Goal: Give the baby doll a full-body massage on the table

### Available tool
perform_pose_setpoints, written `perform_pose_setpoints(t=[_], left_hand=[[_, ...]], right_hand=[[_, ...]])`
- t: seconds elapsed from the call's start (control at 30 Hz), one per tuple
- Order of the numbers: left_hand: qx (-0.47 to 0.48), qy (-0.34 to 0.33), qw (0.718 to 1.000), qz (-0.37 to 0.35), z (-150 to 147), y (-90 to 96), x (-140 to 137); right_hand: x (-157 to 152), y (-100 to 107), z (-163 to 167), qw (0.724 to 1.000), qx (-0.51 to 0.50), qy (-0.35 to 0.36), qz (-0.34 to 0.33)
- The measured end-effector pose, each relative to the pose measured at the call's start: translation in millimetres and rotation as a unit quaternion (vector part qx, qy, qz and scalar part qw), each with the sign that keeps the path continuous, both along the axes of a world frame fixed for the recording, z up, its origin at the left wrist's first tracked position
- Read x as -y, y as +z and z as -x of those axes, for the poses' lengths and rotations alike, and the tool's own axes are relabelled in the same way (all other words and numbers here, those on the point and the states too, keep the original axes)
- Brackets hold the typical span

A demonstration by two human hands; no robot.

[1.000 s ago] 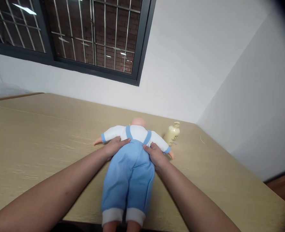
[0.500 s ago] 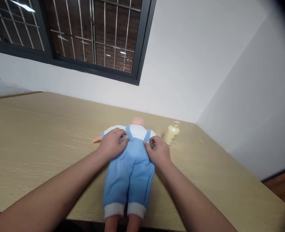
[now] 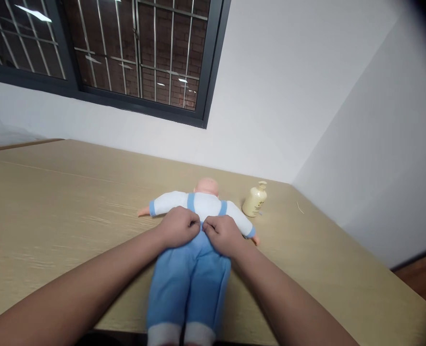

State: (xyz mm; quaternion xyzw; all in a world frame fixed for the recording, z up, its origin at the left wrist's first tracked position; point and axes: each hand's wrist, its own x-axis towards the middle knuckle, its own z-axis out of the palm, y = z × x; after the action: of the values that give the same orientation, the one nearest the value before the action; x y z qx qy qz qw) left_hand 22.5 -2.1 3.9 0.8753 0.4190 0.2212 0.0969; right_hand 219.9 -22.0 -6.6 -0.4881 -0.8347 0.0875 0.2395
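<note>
Find the doll [image 3: 201, 250] face down on the table [image 3: 324, 259], beneath a closed left hand [image 3: 179, 227] and closed right hand [image 3: 226, 235] at the waist of the trousers [image 3: 169, 283]; cannot tell if pinching cloth. Probably light, soft-bodied, not slippery; best held by both sides of the trunk [image 3: 206, 205].

A bald doll [image 3: 193, 257] lies stretched out on the bench [image 3: 72, 206] — head at twelve o'clock, face out of view — in a white long-sleeved top [image 3: 206, 204] with blue cuffs and creased light-blue strapped trousers [image 3: 168, 288] hemmed in white. Its arms spread wide, one toward nine o'clock, the other toward four, while the legs run side by side to the near edge at six.
</note>
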Motion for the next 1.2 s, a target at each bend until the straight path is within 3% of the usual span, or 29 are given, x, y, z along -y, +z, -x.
perform_pose_setpoints(t=[0.07, 0.13, 0.23, 0.33, 0.43, 0.7, 0.77, 0.93, 1.0, 1.1, 1.2], left_hand=[[0.004, 0.004, 1.0, -0.007, -2.7, -1.1, 3.7], [0.001, 0.019, 0.998, -0.06, -6.8, -4.4, 7.4], [-0.013, 0.019, 0.985, -0.172, -12.0, -9.6, 11.1], [-0.01, 0.014, 0.981, -0.194, -13.4, -11.8, 12.0], [-0.008, 0.029, 0.989, -0.142, -12.5, -11.5, 9.4], [0.015, 0.053, 0.998, -0.002, -9.1, -4.3, -15.4], [0.031, 0.066, 0.997, -0.008, -10.1, -6.1, -17.8], [0.041, 0.067, 0.985, -0.156, -13.6, -15.6, -7.3], [0.034, 0.062, 0.978, -0.198, -13.9, -17.7, -3.4], [0.016, 0.062, 0.983, -0.174, -14.1, -17.5, -4.5], [-0.001, 0.069, 0.991, -0.111, -13.9, -13.8, -10.2]], right_hand=[[2.0, -1.0, 0.1, 1.0, -0.021, -0.019, -0.002], [3.4, -5.4, 2.8, 0.998, -0.027, -0.052, -0.033], [4.2, -14.1, 9.2, 0.989, -0.003, -0.075, -0.128], [3.9, -19.3, 13.7, 0.977, 0.006, -0.079, -0.197], [2.0, -18.2, 13.2, 0.982, 0.016, -0.074, -0.17], [-16.7, -4.9, 0.3, 0.998, -0.02, -0.055, 0.014], [-19.3, -8.0, 0.6, 0.997, -0.041, -0.058, 0.001], [-14.5, -22.6, 8.5, 0.983, -0.044, -0.066, -0.168], [-12.5, -25.5, 10.8, 0.975, -0.035, -0.071, -0.207], [-13.9, -23.6, 10.0, 0.979, -0.018, -0.073, -0.189], [-20.3, -16.3, 3.6, 0.991, -0.014, -0.069, -0.111]])
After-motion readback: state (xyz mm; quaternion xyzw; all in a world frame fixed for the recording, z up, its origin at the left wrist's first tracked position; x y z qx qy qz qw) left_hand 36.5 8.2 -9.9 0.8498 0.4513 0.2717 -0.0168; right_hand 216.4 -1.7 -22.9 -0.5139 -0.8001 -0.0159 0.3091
